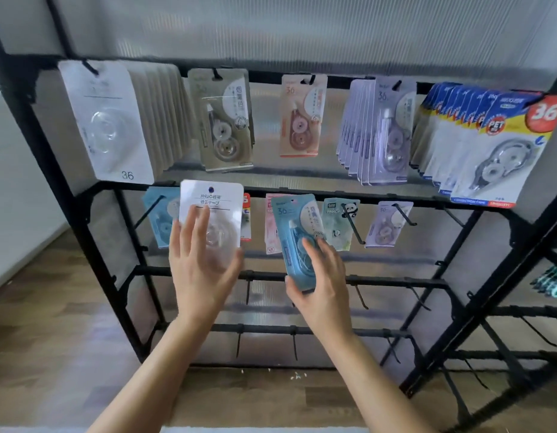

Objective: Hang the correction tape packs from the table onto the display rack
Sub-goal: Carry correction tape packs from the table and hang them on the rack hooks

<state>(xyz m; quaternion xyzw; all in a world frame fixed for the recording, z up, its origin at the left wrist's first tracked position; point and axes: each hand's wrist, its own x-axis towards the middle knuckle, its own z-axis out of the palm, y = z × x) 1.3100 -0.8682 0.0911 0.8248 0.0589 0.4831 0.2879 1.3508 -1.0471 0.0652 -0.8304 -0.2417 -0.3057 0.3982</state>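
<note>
The left hand (202,267) is pinching a white pack (212,207) and the right hand (322,285) is gripping a blue pack (294,235) before the rack (380,196), each hole needing square alignment with a free hook (353,228).

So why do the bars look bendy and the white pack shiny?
Head view: the wide-angle lens bows the rack toward the edges; light glares off the white pack in the left hand; the blue pack in the right hand looks soft.
</note>
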